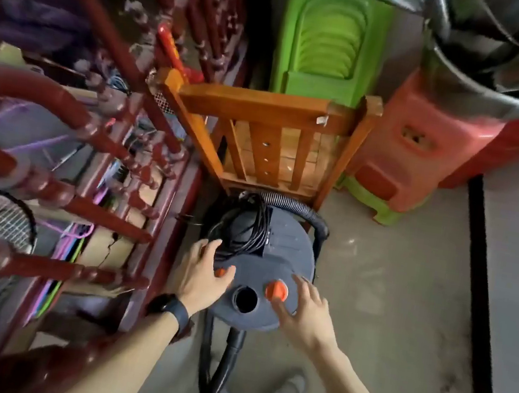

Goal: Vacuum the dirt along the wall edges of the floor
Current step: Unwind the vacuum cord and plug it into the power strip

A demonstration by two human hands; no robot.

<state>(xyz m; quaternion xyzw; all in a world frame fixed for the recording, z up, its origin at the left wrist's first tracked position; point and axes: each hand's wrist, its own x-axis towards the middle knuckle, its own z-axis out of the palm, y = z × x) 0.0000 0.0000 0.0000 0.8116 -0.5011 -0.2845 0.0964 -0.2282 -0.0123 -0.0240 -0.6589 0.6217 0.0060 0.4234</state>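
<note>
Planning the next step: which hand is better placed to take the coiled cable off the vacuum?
Left, I think. The left hand lies beside the coiled cable; the right hand is by the orange knob, away from it.

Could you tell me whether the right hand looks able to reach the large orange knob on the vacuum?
Probably yes: the right hand lies open right beside the large orange knob on the vacuum lid, and nothing stands between them.
</note>
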